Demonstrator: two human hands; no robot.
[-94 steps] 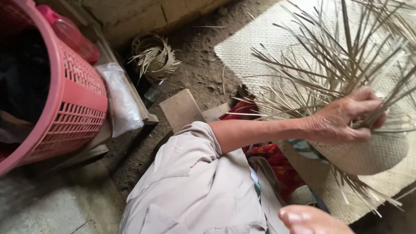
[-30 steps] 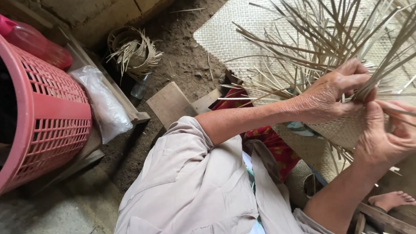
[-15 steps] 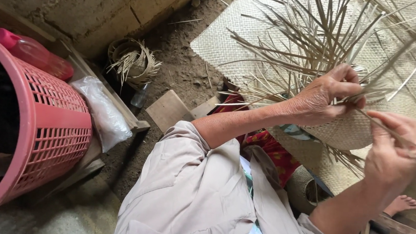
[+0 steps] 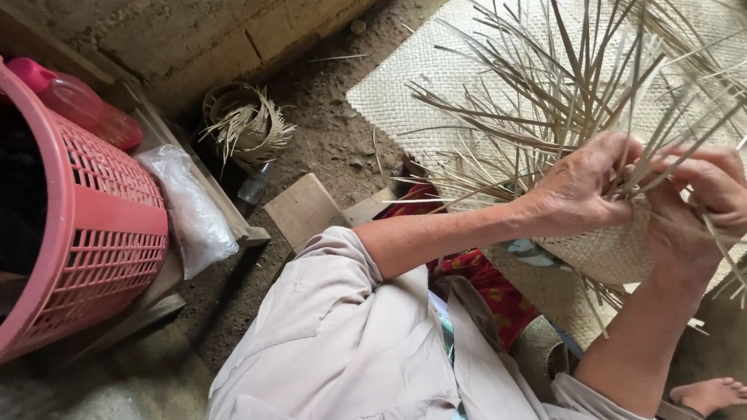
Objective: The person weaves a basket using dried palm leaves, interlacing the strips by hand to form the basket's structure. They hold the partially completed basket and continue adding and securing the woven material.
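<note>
Straw-coloured strips [image 4: 596,85] fan out from the half-woven basket [image 4: 597,250] we hold over our lap, above a woven mat [image 4: 454,83] on the dirt floor. Our left hand [image 4: 584,187] pinches a strip at the basket's rim, and our right hand [image 4: 702,205] is curled around neighbouring strips — the two nearly touching. The loose strips hide part of our fingers. To the left stands a pink laundry basket [image 4: 96,233], beside it a clear plastic bag [image 4: 183,208] and a coil of fibre [image 4: 242,124].
</note>
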